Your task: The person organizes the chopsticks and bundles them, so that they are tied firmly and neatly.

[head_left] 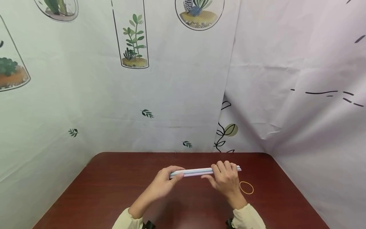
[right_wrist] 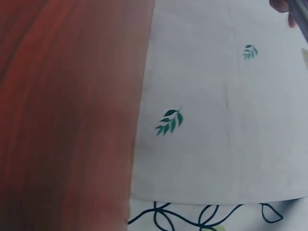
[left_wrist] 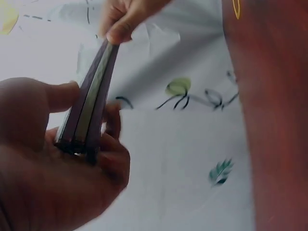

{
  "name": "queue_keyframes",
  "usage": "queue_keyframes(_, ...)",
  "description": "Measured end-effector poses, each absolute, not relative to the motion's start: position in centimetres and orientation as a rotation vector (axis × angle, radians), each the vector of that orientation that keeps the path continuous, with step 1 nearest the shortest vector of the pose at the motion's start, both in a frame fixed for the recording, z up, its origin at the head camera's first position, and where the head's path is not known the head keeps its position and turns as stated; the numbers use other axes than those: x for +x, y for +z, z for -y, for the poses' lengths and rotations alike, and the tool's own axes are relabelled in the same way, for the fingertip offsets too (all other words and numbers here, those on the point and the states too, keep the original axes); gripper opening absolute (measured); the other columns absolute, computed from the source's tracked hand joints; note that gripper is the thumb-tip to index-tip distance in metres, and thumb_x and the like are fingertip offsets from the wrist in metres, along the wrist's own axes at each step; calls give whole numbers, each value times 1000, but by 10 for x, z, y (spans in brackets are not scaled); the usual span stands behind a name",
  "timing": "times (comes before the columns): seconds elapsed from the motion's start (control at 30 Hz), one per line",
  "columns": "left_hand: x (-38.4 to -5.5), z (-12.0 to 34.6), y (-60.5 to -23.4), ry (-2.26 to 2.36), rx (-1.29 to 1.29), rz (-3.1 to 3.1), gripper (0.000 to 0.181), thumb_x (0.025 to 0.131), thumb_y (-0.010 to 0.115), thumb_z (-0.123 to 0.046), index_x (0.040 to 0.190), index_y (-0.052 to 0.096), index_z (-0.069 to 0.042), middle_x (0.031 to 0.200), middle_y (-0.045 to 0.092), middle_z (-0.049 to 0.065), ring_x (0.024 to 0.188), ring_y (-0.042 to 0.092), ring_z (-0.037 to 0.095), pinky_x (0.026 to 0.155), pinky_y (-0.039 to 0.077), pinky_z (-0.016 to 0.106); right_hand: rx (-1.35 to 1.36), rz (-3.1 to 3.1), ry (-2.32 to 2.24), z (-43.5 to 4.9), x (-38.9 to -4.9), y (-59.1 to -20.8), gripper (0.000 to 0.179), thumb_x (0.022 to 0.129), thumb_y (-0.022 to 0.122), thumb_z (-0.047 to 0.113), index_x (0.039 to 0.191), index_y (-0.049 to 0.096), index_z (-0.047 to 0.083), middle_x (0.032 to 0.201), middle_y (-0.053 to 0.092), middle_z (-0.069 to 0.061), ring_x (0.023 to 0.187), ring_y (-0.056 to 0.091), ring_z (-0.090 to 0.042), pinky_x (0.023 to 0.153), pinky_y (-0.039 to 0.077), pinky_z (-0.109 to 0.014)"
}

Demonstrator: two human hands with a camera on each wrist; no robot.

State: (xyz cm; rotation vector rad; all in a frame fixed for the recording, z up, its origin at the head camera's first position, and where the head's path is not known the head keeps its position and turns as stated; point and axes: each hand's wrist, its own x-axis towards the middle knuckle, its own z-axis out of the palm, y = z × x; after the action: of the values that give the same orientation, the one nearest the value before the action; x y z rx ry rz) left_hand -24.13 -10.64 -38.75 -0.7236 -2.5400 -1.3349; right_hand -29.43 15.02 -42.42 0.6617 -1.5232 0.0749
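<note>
- Both hands on one item: a bundle of long, thin, straight sticks in white, pale blue and lilac (head_left: pixel 197 172); material, can't tell.
- Left hand (head_left: pixel 165 181): gripping the bundle's left end. Thumb on the near side, fingers curled round behind. Left wrist view puts the stick ends at the palm; they look dark there.
- Right hand (head_left: pixel 226 179): gripping near the right end. Fingers curled over the top, short stub of sticks showing past them.
- Bundle location: held up over the reddish-brown, wood-grain desk (head_left: pixel 114 187), roughly level in head view, right end slightly higher. Sticks lie side by side, long edges together.
- Thin yellow loop, looks like a rubber band (head_left: pixel 253 190): flat on the desk, just right of the right hand, apart from the bundle.
- Cream sleeves (head_left: pixel 248 218) on both arms, dark bits at the wrists, partly cut off by the frame.
- Behind the desk: white sheet backdrop with plant prints (head_left: pixel 183 95), creased on the right.
- Right wrist view: mostly desk and backdrop; only a sliver of bundle and some fingers at the upper right corner.
</note>
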Motion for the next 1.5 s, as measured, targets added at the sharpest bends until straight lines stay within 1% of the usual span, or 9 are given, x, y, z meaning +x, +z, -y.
queue_keyframes(0.2, -232, 99, -372, -275, -703, 2263, 37, 94, 64, -29, 125, 66, -9, 121, 66, 5, 112, 59, 22, 84, 49, 39, 621, 1499, 85, -143, -291, -405, 65, 97, 40, 64, 74, 56, 5, 67, 46, -7, 57, 40, -28, 56, 31, -43)
queue_keyframes(0.33, -228, 83, -359, -14, -677, 2056, 44, 85, 59, -18, 127, 61, -6, 125, 64, 10, 123, 57, 27, 97, 46, 43, 582, 1470, 121, -135, -290, -386, 65, 96, 42, 64, 74, 57, 5, 67, 49, -7, 57, 43, -29, 57, 33, -44)
queue_keyframes(0.5, -227, 69, -351, -17, -574, 2021, 44, 80, 50, -16, 121, 62, -7, 107, 61, 10, 106, 57, 30, 97, 43, 44, 547, 1387, 133, -129, -285, -366, 67, 94, 43, 66, 71, 57, 5, 62, 50, -6, 54, 43, -27, 58, 31, -42)
queue_keyframes(0.63, -232, 66, -356, -29, -538, 2027, 36, 89, 47, -28, 114, 61, -6, 97, 56, 10, 90, 53, 30, 90, 42, 44, 525, 1349, 105, -126, -281, -362, 68, 93, 43, 68, 68, 56, 6, 60, 47, -4, 52, 41, -25, 58, 29, -40)
queue_keyframes(0.73, -238, 66, -360, -22, -521, 2007, 36, 95, 54, -37, 111, 60, -5, 93, 56, 10, 86, 52, 29, 86, 43, 42, 522, 1336, 85, -126, -280, -360, 67, 92, 42, 68, 68, 56, 6, 59, 46, -4, 51, 41, -25, 58, 29, -39)
queue_keyframes(0.8, -241, 66, -361, -5, -499, 1994, 33, 92, 65, -33, 107, 61, -5, 91, 56, 9, 84, 52, 28, 84, 44, 40, 525, 1325, 76, -125, -281, -360, 67, 91, 43, 68, 68, 56, 7, 59, 47, -3, 51, 41, -25, 58, 29, -39)
queue_keyframes(0.9, -245, 66, -362, 17, -460, 1939, 18, 100, 53, -19, 99, 63, -4, 87, 57, 9, 78, 51, 26, 77, 45, 38, 529, 1309, 72, -123, -281, -360, 67, 91, 45, 69, 68, 56, 7, 60, 49, -3, 52, 42, -24, 59, 28, -39)
queue_keyframes(1.03, -246, 66, -360, 19, -429, 1899, 39, 102, 25, -10, 91, 62, -3, 82, 55, 9, 73, 48, 25, 71, 42, 37, 538, 1357, 96, -122, -279, -360, 65, 90, 49, 68, 71, 60, 6, 64, 53, -4, 56, 46, -26, 61, 30, -41)
queue_keyframes(1.5, -246, 65, -359, -21, -409, 1871, 32, 95, 29, -7, 80, 57, -2, 77, 51, 10, 74, 49, 28, 74, 43, 38, 562, 1391, 95, -129, -278, -363, 62, 94, 46, 64, 72, 61, 8, 64, 50, -4, 55, 44, -27, 60, 33, -42)
